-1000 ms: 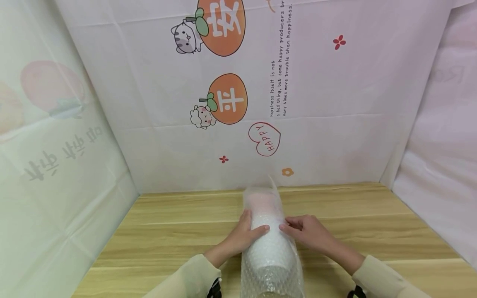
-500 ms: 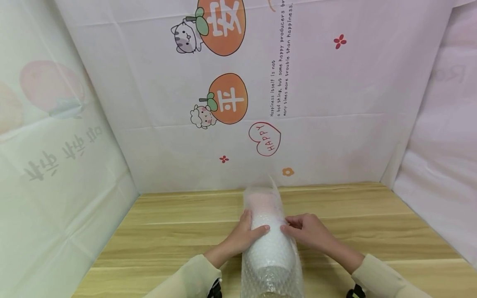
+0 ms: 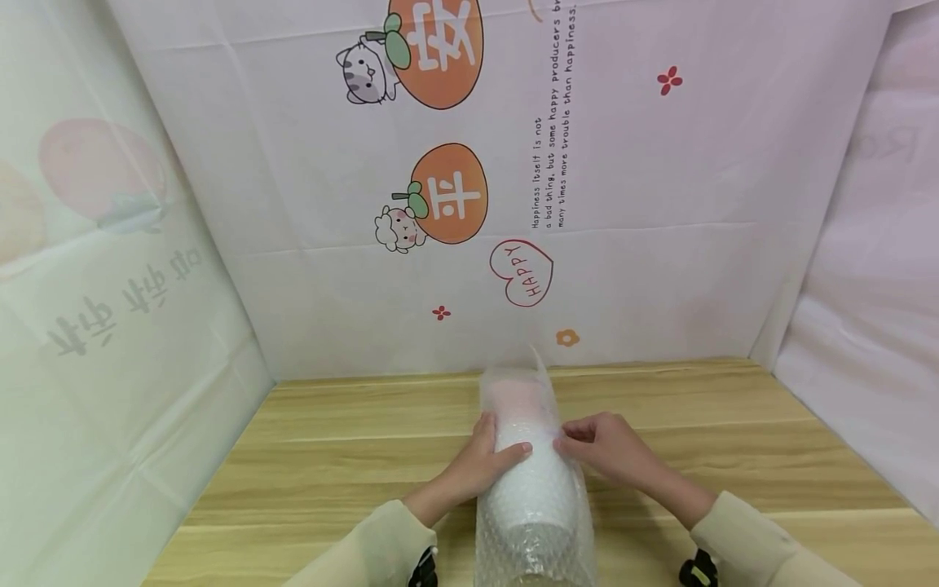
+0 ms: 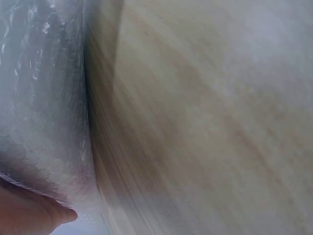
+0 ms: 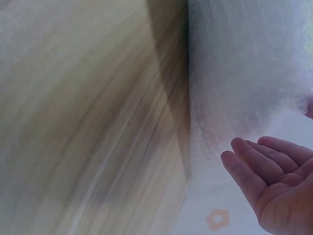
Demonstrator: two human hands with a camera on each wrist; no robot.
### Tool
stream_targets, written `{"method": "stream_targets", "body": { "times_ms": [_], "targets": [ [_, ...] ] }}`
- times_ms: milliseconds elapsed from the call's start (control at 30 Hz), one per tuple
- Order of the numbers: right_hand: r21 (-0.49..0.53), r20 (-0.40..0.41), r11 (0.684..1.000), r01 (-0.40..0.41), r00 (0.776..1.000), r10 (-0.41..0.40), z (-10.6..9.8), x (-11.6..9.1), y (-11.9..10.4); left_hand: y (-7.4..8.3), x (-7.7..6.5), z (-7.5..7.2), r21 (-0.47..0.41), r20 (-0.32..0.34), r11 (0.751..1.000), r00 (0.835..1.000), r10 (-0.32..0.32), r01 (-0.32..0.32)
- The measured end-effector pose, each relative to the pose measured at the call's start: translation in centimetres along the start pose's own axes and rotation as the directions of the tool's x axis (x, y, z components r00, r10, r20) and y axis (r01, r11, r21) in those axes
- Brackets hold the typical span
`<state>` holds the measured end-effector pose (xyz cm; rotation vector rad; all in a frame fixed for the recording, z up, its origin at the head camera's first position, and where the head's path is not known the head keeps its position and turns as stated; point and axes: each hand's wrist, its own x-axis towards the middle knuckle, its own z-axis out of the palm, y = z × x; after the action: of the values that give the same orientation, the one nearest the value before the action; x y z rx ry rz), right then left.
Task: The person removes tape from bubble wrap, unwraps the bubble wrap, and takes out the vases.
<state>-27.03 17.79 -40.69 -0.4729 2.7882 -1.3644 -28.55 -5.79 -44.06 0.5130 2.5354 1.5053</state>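
Note:
A pale, bottle-shaped object lies wrapped in clear bubble wrap, its pinkish narrower end pointing to the back wall. The left hand grips the wrapped body from the left, thumb across the top; its other fingers are mostly hidden behind the roll. At the right side, the right hand pinches at the wrap's edge between thumb and bent fingers. In the right wrist view, its fingers lie in a cupped curve beside the bubble wrap. The left wrist view shows one fingertip against the bubble wrap.
The wrapped roll rests on a wood-grain table. A white printed cloth hangs behind it, with more white cloth at the left and right sides. A thin strip of wrap sticks up at the far end.
The right hand has shifted slightly right and rolled a little. The wrap's near right edge has drawn in slightly. The left hand stays in place.

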Motion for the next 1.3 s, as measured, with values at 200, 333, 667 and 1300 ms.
{"method": "stream_targets", "body": {
  "times_ms": [200, 333, 667, 1300],
  "targets": [
    [-0.013, 0.009, 1.0, 0.012, 1.0, -0.012, -0.2, 0.15, -0.08, 0.11, -0.07, 0.03, 0.0, 0.0, 1.0, 1.0, -0.004, 0.004],
    [-0.018, -0.005, 1.0, -0.016, 1.0, 0.016, -0.22, 0.28, -0.17, 0.0, 0.0, 0.08, 0.004, -0.001, 1.0, 1.0, -0.002, 0.002],
    [-0.037, -0.031, 0.998, -0.051, 0.998, 0.05, -0.02, 0.75, -0.05, -0.02, 0.1, 0.13, 0.007, 0.001, 1.0, 1.0, -0.004, 0.004],
    [-0.082, -0.059, 0.997, -0.008, 0.998, 0.003, 0.34, 0.63, -0.15, -0.11, 0.14, 0.18, 0.003, 0.003, 1.0, 1.0, -0.001, 0.001]
  ]
}}
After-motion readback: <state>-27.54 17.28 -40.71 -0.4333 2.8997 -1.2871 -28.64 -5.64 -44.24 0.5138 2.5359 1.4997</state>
